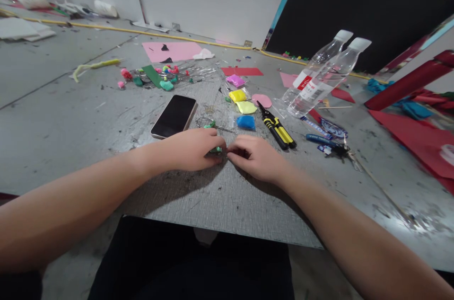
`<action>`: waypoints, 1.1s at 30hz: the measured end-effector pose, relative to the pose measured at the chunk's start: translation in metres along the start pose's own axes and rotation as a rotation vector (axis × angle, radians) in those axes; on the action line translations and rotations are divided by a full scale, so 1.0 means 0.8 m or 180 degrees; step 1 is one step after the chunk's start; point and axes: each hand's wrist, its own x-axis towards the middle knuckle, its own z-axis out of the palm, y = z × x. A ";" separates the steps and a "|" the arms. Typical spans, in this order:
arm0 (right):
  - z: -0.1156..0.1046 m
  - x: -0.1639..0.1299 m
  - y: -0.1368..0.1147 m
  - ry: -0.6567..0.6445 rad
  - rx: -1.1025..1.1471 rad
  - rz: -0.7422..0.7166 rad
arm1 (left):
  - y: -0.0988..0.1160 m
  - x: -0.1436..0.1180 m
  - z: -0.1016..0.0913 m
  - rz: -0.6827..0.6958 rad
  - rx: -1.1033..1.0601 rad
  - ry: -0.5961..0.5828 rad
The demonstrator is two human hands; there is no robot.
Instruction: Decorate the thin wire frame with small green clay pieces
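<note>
My left hand (198, 148) is closed around a piece of green modelling clay (216, 149), most of it hidden by the fingers. More green clay shows just beyond the knuckles, against a looped silver wire (220, 127). My right hand (253, 155) meets the left one fingertip to fingertip, low over the grey table (227, 205). Its thumb and forefinger are pinched together; what is between them, if anything, is too small to see. Past the right hand lies a packet of blue clay (246, 122).
A phone (174, 116) lies left of the clay packets, and yellow-and-black pliers (276, 127) lie to their right. Two plastic bottles (319, 82) stand behind. Further left are clay-tipped wires (173, 73). Blue-handled pliers (321, 140) and red paper (418, 139) are at right.
</note>
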 end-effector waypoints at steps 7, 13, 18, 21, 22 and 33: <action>0.000 0.000 -0.001 -0.0005 -0.0022 0.0032 | -0.001 0.000 0.001 0.0000 0.0049 0.0011; -0.001 0.000 0.000 -0.0011 -0.0040 0.0038 | -0.001 -0.001 0.001 0.0012 0.0049 0.0019; 0.000 0.000 0.000 -0.0026 0.0010 0.0042 | -0.001 -0.002 0.002 0.0023 0.0102 0.0026; -0.001 -0.001 -0.001 -0.0033 0.0017 0.0053 | 0.000 -0.002 0.002 0.0001 0.0097 0.0004; -0.001 -0.001 -0.002 -0.0037 0.0015 0.0063 | 0.001 -0.002 0.002 -0.0003 0.0096 0.0000; -0.003 -0.001 -0.003 -0.0078 0.0002 0.0131 | 0.001 -0.003 0.000 0.0022 0.0146 0.0016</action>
